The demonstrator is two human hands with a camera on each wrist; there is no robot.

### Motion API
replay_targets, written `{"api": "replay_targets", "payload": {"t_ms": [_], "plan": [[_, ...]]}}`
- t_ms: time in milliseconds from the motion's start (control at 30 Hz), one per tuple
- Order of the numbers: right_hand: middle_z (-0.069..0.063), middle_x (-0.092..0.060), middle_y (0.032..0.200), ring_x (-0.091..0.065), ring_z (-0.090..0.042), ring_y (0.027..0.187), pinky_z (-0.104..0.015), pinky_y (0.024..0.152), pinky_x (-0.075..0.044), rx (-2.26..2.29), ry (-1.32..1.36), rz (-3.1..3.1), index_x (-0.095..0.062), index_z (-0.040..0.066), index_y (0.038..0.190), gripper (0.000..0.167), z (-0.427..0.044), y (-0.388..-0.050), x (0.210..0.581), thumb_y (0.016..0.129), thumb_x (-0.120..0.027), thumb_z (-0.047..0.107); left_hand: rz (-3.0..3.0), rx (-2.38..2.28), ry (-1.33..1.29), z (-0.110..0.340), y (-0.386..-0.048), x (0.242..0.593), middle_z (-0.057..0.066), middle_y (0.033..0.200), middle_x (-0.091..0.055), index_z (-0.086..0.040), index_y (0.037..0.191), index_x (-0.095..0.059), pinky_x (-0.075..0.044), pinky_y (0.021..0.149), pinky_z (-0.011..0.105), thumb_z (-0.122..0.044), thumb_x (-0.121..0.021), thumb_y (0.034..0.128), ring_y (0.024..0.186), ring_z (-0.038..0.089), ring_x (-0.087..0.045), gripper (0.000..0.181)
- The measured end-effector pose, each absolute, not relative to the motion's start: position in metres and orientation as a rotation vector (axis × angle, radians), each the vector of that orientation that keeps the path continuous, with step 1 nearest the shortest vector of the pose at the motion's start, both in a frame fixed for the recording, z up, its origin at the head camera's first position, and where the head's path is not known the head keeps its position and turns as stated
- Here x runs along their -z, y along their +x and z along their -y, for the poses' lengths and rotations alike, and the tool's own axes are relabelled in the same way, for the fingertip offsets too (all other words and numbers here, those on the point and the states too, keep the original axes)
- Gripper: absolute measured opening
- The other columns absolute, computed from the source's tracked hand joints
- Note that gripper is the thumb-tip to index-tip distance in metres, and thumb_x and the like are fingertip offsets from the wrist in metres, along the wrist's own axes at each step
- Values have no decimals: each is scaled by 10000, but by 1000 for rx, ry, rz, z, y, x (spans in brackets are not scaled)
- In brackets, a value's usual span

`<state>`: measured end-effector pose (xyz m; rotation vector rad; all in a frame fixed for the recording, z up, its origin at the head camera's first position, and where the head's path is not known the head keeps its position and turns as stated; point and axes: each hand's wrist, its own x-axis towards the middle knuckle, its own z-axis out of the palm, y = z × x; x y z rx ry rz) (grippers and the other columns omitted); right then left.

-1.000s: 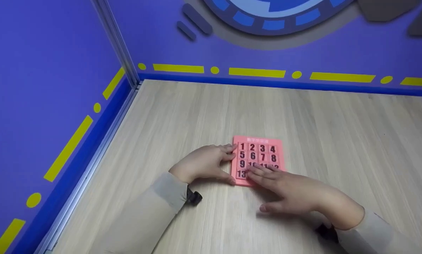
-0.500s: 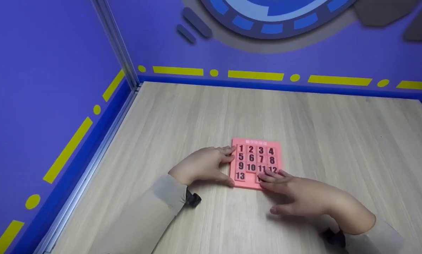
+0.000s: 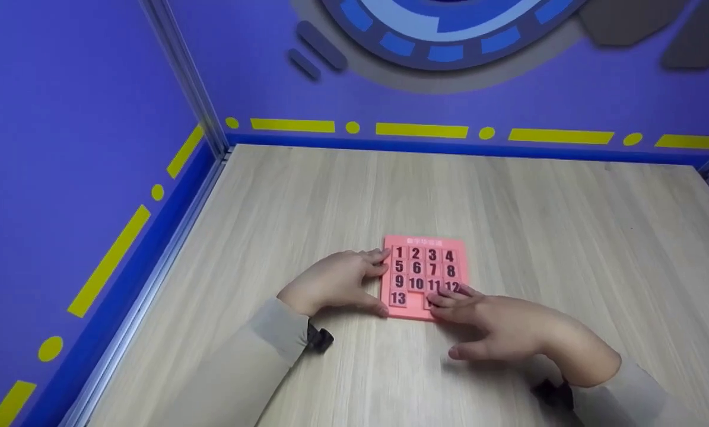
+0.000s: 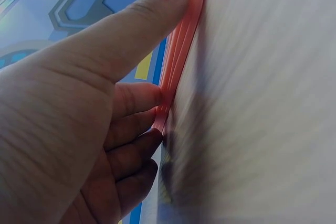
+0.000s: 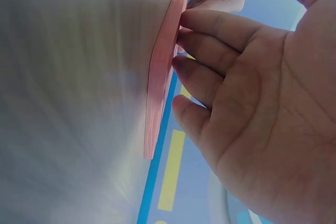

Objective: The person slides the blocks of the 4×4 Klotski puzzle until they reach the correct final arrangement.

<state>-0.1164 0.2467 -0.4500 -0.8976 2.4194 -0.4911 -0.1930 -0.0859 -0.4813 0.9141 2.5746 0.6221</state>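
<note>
A pink number sliding puzzle [image 3: 419,316] lies flat on the table in the head view. Tiles 1 to 11 read in order, with 12 partly covered. Beside tile 13 [image 3: 398,298] in the bottom row is a vacant slot; the tile to its right is mostly hidden by fingers. My left hand [image 3: 333,281] touches the puzzle's left edge with its fingertips, its thumb at the near left corner. My right hand [image 3: 502,326] has its fingers extended, tips on the lower right tiles and thumb apart. The left wrist view shows the thumb and fingers against the puzzle's side [image 4: 181,45].
The wooden table [image 3: 307,201] extends around the puzzle. Blue walls with yellow markings [image 3: 422,130] stand along its back and left sides, joined by a metal corner post [image 3: 182,71]. Each wrist wears a black strap [image 3: 320,338].
The right hand's fingertips have shifted right across the puzzle, uncovering tile 10 and the bottom-row slot. The left hand keeps its place at the edge. The head view has shifted slightly.
</note>
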Motion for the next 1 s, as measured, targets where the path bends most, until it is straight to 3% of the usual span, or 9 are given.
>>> {"api": "replay_targets", "payload": {"t_ms": [200,467,800,1000], "plan": [[-19,-416,1828,-329,-383,1737,-692,1407,-244,519,-928,-2389,-521,173,1707,819,-244,-119,455,1052,-690,635,-2568,-622,934,85,-193,485,-61,1837,-371,-146,1623,-599,-337,1433,420,-541,-970,854,1710,232,-406,941],[15,-404,1834,-319,-373,1742,-685,1407,-245,504,-968,-2404,-499,221,1724,805,-246,-121,454,1049,-703,610,-2572,-605,939,87,-194,483,-59,1834,-376,-149,1618,-608,-327,1437,432,-557,-966,855,1711,233,-404,937],[-123,-495,1778,-418,-438,1685,-704,1373,-328,398,-948,-2504,-552,143,1688,827,-253,-117,441,1044,-705,639,-2571,-624,948,87,-195,482,-67,1832,-378,-135,1622,-597,-324,1436,393,-551,-972,848,1716,205,-392,956],[-83,-475,1797,-408,-414,1697,-687,1385,-322,389,-926,-2492,-574,183,1677,796,-249,-116,443,1039,-714,637,-2572,-628,924,87,-193,482,-67,1829,-381,-140,1611,-611,-327,1435,413,-547,-978,841,1708,220,-410,944]]}}
